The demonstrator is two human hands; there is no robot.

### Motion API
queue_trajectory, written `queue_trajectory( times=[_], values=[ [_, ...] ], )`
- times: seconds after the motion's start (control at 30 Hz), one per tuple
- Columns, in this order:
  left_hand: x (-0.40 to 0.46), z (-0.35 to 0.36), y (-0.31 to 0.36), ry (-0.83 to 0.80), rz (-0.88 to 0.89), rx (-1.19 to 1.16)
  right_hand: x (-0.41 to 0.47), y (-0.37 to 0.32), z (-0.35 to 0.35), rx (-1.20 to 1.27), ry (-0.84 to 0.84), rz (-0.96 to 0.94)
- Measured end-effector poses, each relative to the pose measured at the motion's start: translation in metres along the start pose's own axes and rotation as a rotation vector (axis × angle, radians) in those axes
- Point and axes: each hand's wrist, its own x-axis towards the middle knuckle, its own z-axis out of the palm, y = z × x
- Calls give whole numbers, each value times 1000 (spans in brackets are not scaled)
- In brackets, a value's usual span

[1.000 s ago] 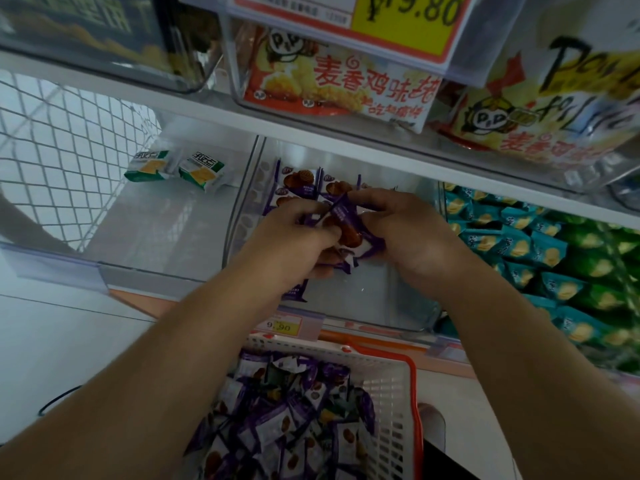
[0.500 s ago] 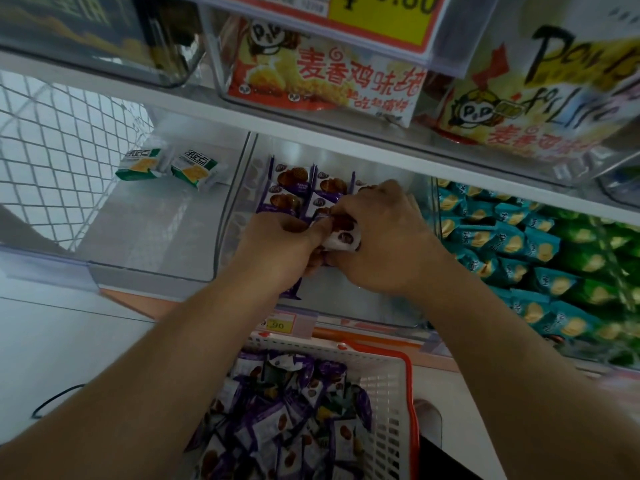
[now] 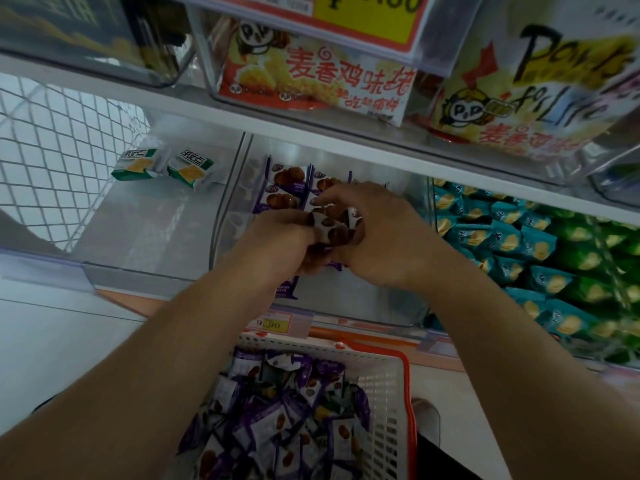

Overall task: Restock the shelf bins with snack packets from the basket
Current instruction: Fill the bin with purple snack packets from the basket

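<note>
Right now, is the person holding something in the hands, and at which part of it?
Both hands, left hand and right hand, hold a small bunch of purple snack packets between them over the middle bin. Fingers hide the exact grip.

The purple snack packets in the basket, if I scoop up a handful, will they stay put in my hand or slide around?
The purple snack packets look like glossy film, so they will probably slide against each other. They lie loosely jumbled in the basket, which suggests they are light and shift easily. Both the left hand and the right hand grip one small bunch, hinting that a handful needs support.
</note>
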Motion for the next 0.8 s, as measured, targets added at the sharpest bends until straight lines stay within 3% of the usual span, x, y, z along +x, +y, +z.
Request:
queue_trajectory(
  times=[0.07,0.2,0.3,0.37,0.47,0.53,0.8],
  values=[
    [2,-2,-1,25,-5,44,0,0,2,-115,3,-84],
    [2,-2,-3,66,11,209,-3,0,14,-294,80,-47],
    [-3,-4,-6,153,157,648,-4,2,16,-451,90,19],
    [-11,-4,-7,100,216,923,-4,3,16,-513,62,97],
    [-16,-1,-15,-37,137,1127,-4,3,24,-517,48,214],
    [-15,2,-21,-23,119,1269,-4,6,31,-496,22,243],
    [-10,1,-22,15,79,1327,4,12,32,-417,-48,180]
  ],
)
